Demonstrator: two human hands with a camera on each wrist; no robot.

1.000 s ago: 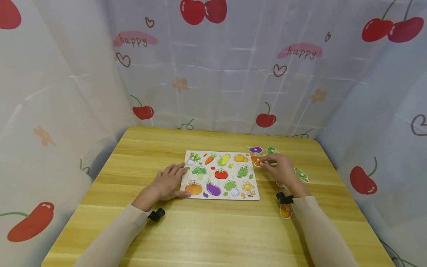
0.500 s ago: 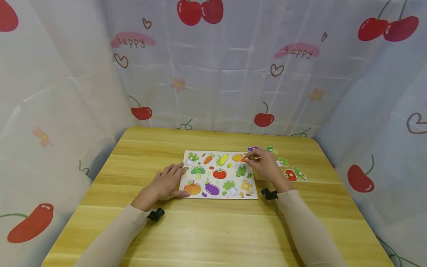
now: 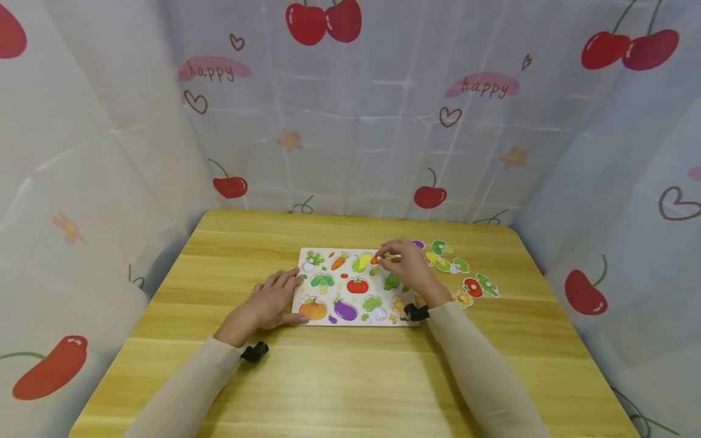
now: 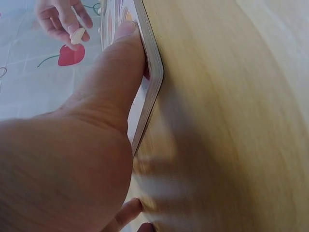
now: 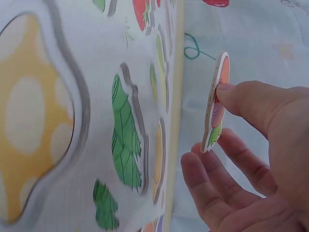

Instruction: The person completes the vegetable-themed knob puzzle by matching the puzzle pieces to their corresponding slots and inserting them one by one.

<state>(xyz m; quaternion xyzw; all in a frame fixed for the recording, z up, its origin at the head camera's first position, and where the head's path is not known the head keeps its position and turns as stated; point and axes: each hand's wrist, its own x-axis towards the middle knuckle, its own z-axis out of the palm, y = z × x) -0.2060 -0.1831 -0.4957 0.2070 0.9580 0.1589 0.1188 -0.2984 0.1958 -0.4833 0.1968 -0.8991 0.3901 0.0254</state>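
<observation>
A puzzle board [image 3: 328,319] printed with vegetables lies on the table, with shallow recesses shaped like its pictures. My left hand [image 3: 272,301] rests along the board's left edge, its thumb [image 4: 126,30] lying on the near left corner. Over the upper right part of the board, my right hand [image 3: 408,264] pinches a carrot puzzle piece [image 5: 220,99] between thumb and fingers. The piece is orange with a green top and stands edge-on in the right wrist view, raised off the board. The corn picture [image 3: 361,263] is just left of it in the head view.
Loose pieces lie right of the board: an eggplant [image 3: 418,244], a broccoli [image 3: 440,247], a corn [image 3: 437,261], a tomato [image 3: 473,288], a green piece [image 3: 487,285] and a yellow one [image 3: 464,297]. A cherry-printed curtain [image 3: 350,140] surrounds the wooden table [image 3: 328,389].
My right hand has carried the carrot piece from the loose pieces leftward over the board's upper right part. My left hand has stayed on the board's left edge.
</observation>
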